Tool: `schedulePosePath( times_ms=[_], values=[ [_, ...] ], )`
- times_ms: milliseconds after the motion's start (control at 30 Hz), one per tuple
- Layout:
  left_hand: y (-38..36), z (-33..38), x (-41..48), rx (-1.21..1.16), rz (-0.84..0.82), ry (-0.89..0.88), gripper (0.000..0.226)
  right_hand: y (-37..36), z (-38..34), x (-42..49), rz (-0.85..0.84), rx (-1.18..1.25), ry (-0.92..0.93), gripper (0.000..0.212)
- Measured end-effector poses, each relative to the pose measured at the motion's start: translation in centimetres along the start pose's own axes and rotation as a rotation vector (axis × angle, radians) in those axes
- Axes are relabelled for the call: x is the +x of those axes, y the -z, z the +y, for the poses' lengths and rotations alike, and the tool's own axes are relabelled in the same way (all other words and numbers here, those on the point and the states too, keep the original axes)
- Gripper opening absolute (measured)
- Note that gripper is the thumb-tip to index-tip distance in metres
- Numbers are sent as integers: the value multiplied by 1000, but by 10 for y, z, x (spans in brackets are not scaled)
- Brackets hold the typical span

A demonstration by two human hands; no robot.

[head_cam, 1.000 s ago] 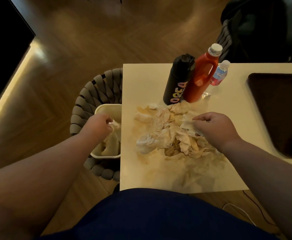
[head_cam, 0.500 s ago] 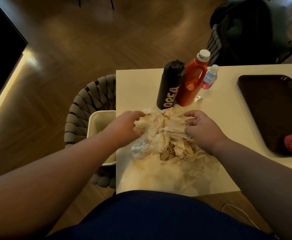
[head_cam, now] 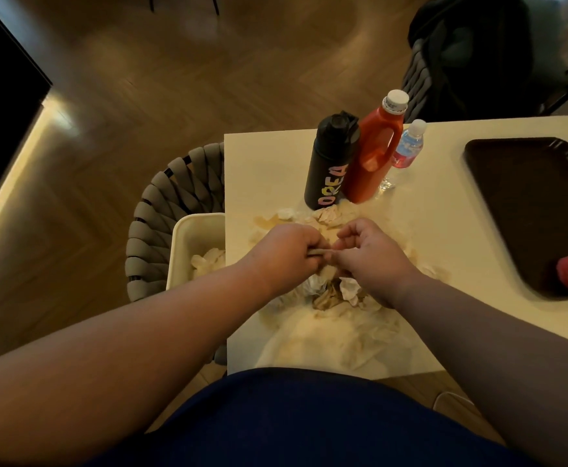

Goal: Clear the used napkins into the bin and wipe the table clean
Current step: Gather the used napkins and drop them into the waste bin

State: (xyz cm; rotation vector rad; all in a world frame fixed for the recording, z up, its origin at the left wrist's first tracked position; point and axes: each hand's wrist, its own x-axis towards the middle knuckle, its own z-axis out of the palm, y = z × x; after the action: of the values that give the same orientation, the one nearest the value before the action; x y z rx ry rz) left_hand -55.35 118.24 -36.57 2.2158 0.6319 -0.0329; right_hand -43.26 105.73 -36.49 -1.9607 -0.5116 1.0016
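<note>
Looks down on a pale counter (head_cam: 269, 163) smeared and strewn with crumpled used napkins (head_cam: 330, 294). Pinches a wad of them between left hand (head_cam: 286, 254) and right hand (head_cam: 373, 261), fingers curled, knuckles almost touching above the heap. Takes in a white bin (head_cam: 188, 237) just beside the counter's left edge with napkins inside, a black bottle (head_cam: 330, 163), red bottle (head_cam: 373, 156) and small clear bottle (head_cam: 409, 146) standing together behind the heap, and a dark tray (head_cam: 528, 197) at right.
</note>
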Motion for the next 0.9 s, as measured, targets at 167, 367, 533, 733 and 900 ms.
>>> schedulePosePath(
  times_ms=[167, 367, 533, 733, 900],
  values=[
    [20, -38, 0, 133, 69, 135, 20, 13, 10, 7, 17, -4, -32, 31],
    [47, -111, -14, 242, 189, 362, 14, 31, 19, 12, 82, -88, -51, 27],
    [53, -145, -21, 355, 209, 437, 20, 39, 27, 15, 126, -144, -59, 26],
    [47, -151, -20, 542, 67, 536, 50, 52, 40, 16, 171, -209, -72, 32],
    [33, -133, -12, 459, 85, 462, 62, 65, 51, 12, 206, -304, -69, 30]
  ],
)
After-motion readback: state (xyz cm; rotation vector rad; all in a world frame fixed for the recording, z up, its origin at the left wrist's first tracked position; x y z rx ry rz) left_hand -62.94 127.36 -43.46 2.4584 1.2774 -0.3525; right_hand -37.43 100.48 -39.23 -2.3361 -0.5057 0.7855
